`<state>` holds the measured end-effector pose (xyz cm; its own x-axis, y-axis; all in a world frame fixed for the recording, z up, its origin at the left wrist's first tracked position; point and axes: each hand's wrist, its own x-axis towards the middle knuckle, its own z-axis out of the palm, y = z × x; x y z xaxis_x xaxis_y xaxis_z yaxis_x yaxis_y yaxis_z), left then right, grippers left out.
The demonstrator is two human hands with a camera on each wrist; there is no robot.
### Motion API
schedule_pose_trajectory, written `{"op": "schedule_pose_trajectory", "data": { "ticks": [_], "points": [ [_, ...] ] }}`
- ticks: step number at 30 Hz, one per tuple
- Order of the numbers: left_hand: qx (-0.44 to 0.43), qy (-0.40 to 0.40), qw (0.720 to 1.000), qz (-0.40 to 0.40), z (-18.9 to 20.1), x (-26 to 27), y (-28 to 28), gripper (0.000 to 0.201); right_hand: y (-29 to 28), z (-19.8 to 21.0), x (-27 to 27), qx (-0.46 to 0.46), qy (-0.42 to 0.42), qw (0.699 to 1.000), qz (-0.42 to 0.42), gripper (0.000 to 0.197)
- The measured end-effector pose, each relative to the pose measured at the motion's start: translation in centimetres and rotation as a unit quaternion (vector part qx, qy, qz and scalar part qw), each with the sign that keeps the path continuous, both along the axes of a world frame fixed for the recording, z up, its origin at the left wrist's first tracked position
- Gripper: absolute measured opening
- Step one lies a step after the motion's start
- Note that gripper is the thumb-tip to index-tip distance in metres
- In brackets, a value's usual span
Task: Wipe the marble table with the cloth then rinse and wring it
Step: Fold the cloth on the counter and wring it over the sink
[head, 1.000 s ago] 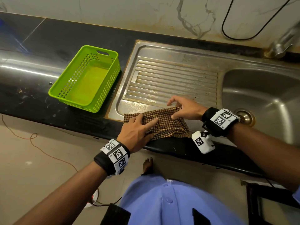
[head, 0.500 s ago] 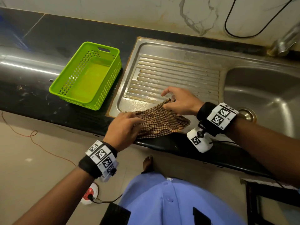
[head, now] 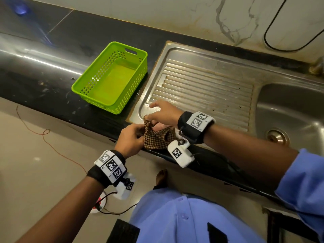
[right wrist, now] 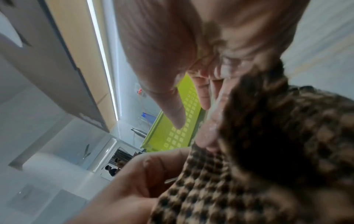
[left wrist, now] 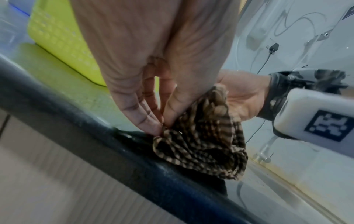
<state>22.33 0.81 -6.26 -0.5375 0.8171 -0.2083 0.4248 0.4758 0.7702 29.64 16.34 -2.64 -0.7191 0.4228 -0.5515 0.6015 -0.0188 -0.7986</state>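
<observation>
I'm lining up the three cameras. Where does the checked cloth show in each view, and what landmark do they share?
Head: the cloth is at lower centre, at the counter's front edge, pinched between both hands.
Left wrist: centre right, hanging from the left hand's fingertips over the dark edge.
Right wrist: fills the lower right, blurred.
Shared landmark: the green basket.

A kitchen: steel sink (head: 289, 109) set in black counter (head: 52, 88).
</observation>
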Motion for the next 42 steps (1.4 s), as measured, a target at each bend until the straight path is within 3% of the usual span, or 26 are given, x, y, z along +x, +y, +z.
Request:
{"op": "schedule_pose_trajectory", "data": {
  "ticks": [4,6,9,12,16,20,22,25,29,33,38,42],
  "points": [
    [-0.009,-0.053,0.998,0.019,-0.2,-0.7,-0.2,0.03,1.0,-0.6,2.4,0.238,0.005,0.97,0.051,0.03],
    [0.001,-0.114,0.992,0.044,-0.3,-0.9,-0.1,0.032,0.9,-0.9,4.2,0.272,-0.008,0.958,0.087,0.022],
    [-0.007,-0.135,0.988,0.071,-0.2,-0.8,0.2,0.041,0.0,-1.5,6.0,0.215,0.01,0.965,0.151,0.024],
    [-0.024,-0.095,0.994,0.044,-0.1,-0.8,0.5,0.054,-0.9,-1.6,6.1,0.134,0.099,0.977,0.134,0.024],
    [-0.037,-0.109,0.992,0.053,-0.2,-1.4,1.0,0.06,-1.8,-1.5,6.1,0.025,0.163,0.968,0.191,0.026],
    [-0.031,-0.146,0.986,0.075,0.0,-1.8,1.3,0.054,-1.5,-1.8,6.3,0.04,0.167,0.972,0.157,0.026],
    [-0.022,-0.106,0.992,0.064,0.3,-1.8,1.4,0.055,-0.8,-2.1,6.6,0.148,0.139,0.974,0.103,0.025],
    [-0.028,0.073,0.997,-0.019,0.8,-1.8,1.8,0.052,0.1,-2.2,7.3,0.319,0.066,0.945,0.034,0.012],
    [-0.076,0.224,0.956,-0.175,1.4,-2.6,3.3,0.058,1.0,-3.0,7.9,0.316,-0.067,0.943,0.083,0.042],
    [-0.176,0.225,0.914,-0.29,1.4,-2.4,5.7,0.078,0.5,-4.0,8.0,0.259,-0.067,0.959,0.094,0.058],
    [-0.247,0.214,0.897,-0.298,1.3,-2.4,7.4,0.093,-0.1,-4.7,7.9,0.213,-0.05,0.974,0.056,0.075],
    [-0.286,0.145,0.905,-0.28,2.1,-2.5,7.8,0.078,-0.3,-4.6,8.1,0.185,-0.024,0.982,0.026,0.077]
  ]
}}
